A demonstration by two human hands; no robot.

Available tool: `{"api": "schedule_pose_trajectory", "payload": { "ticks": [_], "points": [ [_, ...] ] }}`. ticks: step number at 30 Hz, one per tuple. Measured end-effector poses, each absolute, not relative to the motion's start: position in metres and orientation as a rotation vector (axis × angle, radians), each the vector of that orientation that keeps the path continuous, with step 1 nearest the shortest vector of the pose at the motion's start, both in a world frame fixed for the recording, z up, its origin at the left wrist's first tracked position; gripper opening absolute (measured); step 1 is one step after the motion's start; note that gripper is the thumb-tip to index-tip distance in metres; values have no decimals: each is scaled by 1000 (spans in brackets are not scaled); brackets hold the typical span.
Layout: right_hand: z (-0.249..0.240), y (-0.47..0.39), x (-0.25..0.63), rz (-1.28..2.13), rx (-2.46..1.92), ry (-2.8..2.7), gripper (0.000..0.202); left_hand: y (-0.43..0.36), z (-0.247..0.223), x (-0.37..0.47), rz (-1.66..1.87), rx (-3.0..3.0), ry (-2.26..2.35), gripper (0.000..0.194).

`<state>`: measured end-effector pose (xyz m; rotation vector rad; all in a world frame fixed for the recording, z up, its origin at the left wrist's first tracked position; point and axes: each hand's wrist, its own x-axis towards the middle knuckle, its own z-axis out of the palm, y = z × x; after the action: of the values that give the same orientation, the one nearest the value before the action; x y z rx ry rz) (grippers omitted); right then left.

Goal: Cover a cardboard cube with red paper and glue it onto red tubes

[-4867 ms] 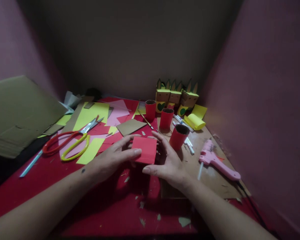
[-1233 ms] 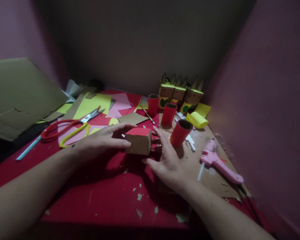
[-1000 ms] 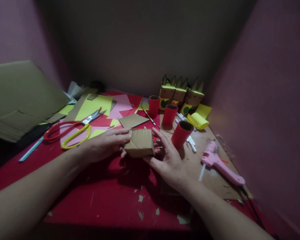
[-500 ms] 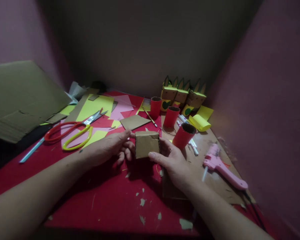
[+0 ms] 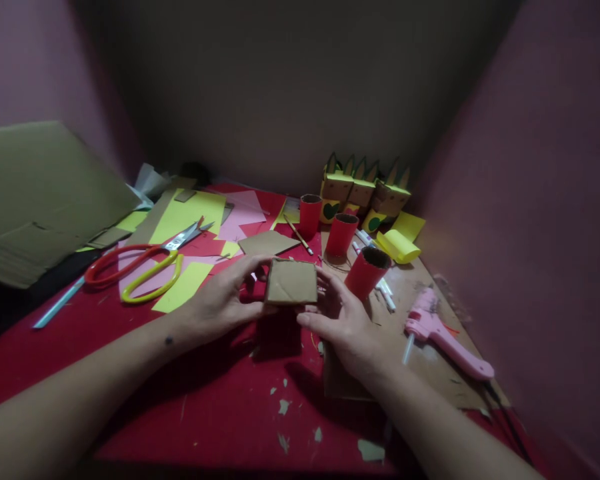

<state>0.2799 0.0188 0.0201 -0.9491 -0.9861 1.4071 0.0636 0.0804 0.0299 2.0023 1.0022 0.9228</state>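
Note:
Between my hands, above the red tabletop, is a small square cardboard box (image 5: 292,281), its flat brown face tilted up towards me. My left hand (image 5: 230,293) grips its left side, thumb low and fingers behind. My right hand (image 5: 347,323) has its fingers against the right side, partly hidden by the box, with the thumb near the lower right corner. Just right of the box leans a red cardboard tube (image 5: 367,275). Two more red tubes, a middle one (image 5: 341,239) and a far one (image 5: 310,217), stand behind it.
Large scissors (image 5: 150,260) lie left on coloured paper. A pink glue gun (image 5: 445,340) with a cord rests right on a cardboard sheet (image 5: 435,387). Cardboard figures with pointed ears (image 5: 363,190) stand at the back. A pencil (image 5: 299,235), markers (image 5: 386,295) and paper scraps (image 5: 371,450) are scattered about.
The box has tilted, so its upper face now looks shorter. My left hand has moved from loose contact to a grip on its left side. My right hand stays nearly in place.

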Motion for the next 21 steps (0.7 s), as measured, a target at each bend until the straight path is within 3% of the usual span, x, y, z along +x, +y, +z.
{"api": "schedule_pose_trajectory", "payload": {
  "ticks": [9, 16, 21],
  "points": [
    [18, 20, 282, 1494, -880, -870, 64, 81, 21, 62, 1058, 2311, 814, 44],
    [17, 24, 283, 1409, -908, -850, 73, 82, 26, 61, 803, 1927, 1004, 64],
    [15, 26, 281, 1343, -850, -951, 74, 81, 36, 56, 666, 1538, 812, 86]
  ]
}}
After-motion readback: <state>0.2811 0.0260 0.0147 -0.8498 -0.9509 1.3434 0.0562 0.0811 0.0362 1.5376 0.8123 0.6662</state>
